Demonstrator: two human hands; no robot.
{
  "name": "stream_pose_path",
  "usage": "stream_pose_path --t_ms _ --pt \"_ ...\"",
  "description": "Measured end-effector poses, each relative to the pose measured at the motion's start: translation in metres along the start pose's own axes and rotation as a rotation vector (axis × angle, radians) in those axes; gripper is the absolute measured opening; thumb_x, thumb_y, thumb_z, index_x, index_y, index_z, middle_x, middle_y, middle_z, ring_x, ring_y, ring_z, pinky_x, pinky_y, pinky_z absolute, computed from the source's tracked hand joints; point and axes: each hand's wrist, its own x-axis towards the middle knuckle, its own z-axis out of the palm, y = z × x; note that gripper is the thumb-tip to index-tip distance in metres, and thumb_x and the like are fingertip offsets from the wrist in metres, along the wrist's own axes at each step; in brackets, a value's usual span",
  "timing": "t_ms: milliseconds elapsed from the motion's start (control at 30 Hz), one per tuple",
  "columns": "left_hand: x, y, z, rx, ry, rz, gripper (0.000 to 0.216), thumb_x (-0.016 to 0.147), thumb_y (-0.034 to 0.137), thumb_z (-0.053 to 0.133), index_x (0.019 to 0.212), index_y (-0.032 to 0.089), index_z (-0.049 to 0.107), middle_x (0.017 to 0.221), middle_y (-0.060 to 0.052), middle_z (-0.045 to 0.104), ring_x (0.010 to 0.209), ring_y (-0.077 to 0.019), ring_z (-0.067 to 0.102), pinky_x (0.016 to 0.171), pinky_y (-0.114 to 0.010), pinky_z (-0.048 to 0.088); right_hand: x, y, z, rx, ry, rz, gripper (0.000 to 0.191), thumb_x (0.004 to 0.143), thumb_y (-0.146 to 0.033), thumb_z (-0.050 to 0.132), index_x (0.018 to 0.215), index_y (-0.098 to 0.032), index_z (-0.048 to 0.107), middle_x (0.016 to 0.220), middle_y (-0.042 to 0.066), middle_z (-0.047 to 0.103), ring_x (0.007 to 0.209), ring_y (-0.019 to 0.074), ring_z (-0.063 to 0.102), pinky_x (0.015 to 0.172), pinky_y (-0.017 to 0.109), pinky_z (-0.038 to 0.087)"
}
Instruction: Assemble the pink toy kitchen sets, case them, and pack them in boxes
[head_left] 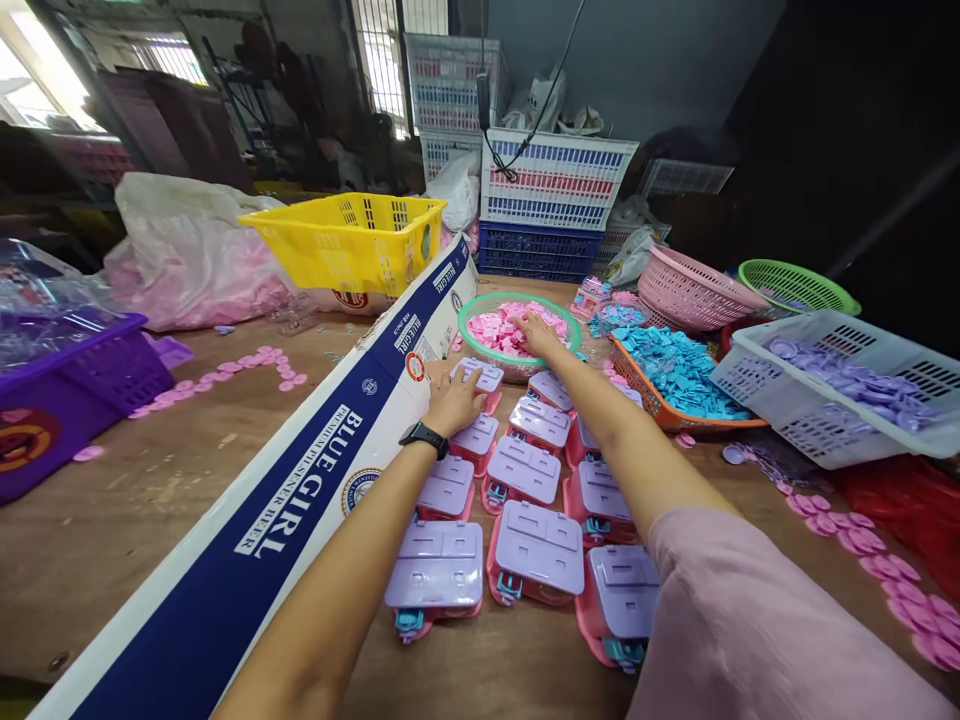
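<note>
My left hand [454,402], wearing a black watch [424,438], rests with fingers spread on the lilac lid of a small pink box [480,374] at the far end of the left row. Rows of similar boxes [538,545] with lilac lids and blue clasps stand below my arms. At the far end of the rows, my right hand [537,334] reaches into a round green basket [576,335] of small pink plastic pieces [491,328]. Its fingers are stretched over the pieces, with the tips partly among them; no held piece can be made out.
A long cardboard strip [300,500] borders the boxes on the left. Beyond it are a yellow crate [352,250] and purple crate [75,400]. At right stand an orange basket of blue pieces [667,365] and a white basket [795,420] with lilac parts. Pink discs [892,570] lie nearby.
</note>
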Motion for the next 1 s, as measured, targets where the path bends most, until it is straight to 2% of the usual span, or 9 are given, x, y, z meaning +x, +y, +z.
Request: stream_pose_path --t_ms 67,167,333,467,567,700,800,900,1000 --pt "0.016 0.000 0.003 0.001 -0.024 -0.008 0.069 0.100 0.051 0.049 0.164 0.033 0.032 0.174 -0.013 0.024 0.156 -0.0443 0.027 0.122 -0.069 0.027 0.004 0.003 0.001 -0.004 0.009 0.036 0.068 0.095 -0.011 0.064 0.159 -0.018 0.042 0.151 0.025 0.045 0.143 0.0404 0.040 0.108 0.060 0.046" --pt "0.025 0.001 0.007 0.009 -0.040 -0.025 0.065 0.099 0.054 0.050 0.160 0.038 0.039 0.173 -0.012 0.025 0.152 -0.0478 0.032 0.116 -0.070 0.033 0.008 0.008 0.003 -0.001 0.016 0.061 0.064 0.095 -0.012 0.064 0.156 -0.014 0.044 0.151 0.027 0.045 0.147 0.0414 0.035 0.111 0.061 0.041" --pt "0.006 0.006 0.010 0.028 -0.025 -0.056 0.059 0.099 0.049 0.048 0.156 0.033 0.048 0.163 -0.019 0.037 0.140 -0.0490 0.046 0.106 -0.072 0.042 0.015 0.011 0.007 0.050 -0.010 0.003 0.066 0.089 -0.020 0.076 0.150 -0.018 0.051 0.147 0.023 0.051 0.137 0.0412 0.046 0.110 0.057 0.043" --pt "-0.008 0.005 0.010 0.005 -0.019 -0.050 0.052 0.101 0.047 0.042 0.150 0.033 0.055 0.157 -0.017 0.047 0.137 -0.0485 0.050 0.105 -0.078 0.039 0.017 0.010 0.007 0.148 0.001 -0.017 0.062 0.085 -0.014 0.077 0.143 -0.018 0.058 0.139 0.019 0.058 0.126 0.0375 0.056 0.108 0.051 0.046" --pt "-0.013 0.000 0.006 -0.043 0.023 -0.051 0.055 0.098 0.047 0.051 0.149 0.030 0.055 0.153 -0.018 0.051 0.138 -0.0486 0.049 0.110 -0.079 0.034 0.018 0.010 0.001 0.263 0.089 0.011 0.056 0.089 -0.016 0.072 0.143 -0.018 0.058 0.139 0.018 0.056 0.120 0.0341 0.060 0.106 0.047 0.048" --pt "-0.012 -0.009 -0.003 -0.185 0.151 -0.044 0.056 0.094 0.036 0.058 0.148 0.020 0.054 0.154 -0.020 0.050 0.144 -0.0444 0.043 0.118 -0.071 0.032 0.022 0.010 -0.014 0.461 0.262 0.100 0.052 0.095 -0.027 0.065 0.144 -0.017 0.050 0.132 0.017 0.058 0.118 0.0316 0.059 0.102 0.047 0.052" --pt "-0.005 -0.013 -0.009 -0.370 0.245 -0.003 0.046 0.093 0.028 0.059 0.137 0.015 0.063 0.148 -0.018 0.057 0.144 -0.0362 0.047 0.123 -0.056 0.037 0.017 0.002 -0.031 0.660 0.328 0.135 0.047 0.098 -0.040 0.062 0.139 -0.021 0.047 0.117 0.010 0.064 0.103 0.0262 0.064 0.085 0.041 0.060" --pt "0.003 -0.010 -0.014 -0.601 0.295 0.026 0.042 0.095 0.030 0.056 0.132 0.013 0.065 0.134 -0.017 0.069 0.127 -0.0302 0.064 0.112 -0.046 0.050 -0.007 -0.018 -0.047 1.190 0.210 0.128 0.045 0.089 -0.041 0.075 0.123 -0.027 0.049 0.105 0.002 0.066 0.086 0.0181 0.066 0.068 0.029 0.061" --pt "0.004 -0.001 -0.020 -0.798 0.352 0.032 0.048 0.101 0.039 0.049 0.139 0.012 0.060 0.136 -0.018 0.068 0.120 -0.0262 0.069 0.101 -0.039 0.057 -0.052 -0.046 -0.059 1.586 -0.087 0.121 0.054 0.073 -0.031 0.091 0.109 -0.027 0.050 0.089 -0.004 0.065 0.070 0.0135 0.065 0.057 0.023 0.058"
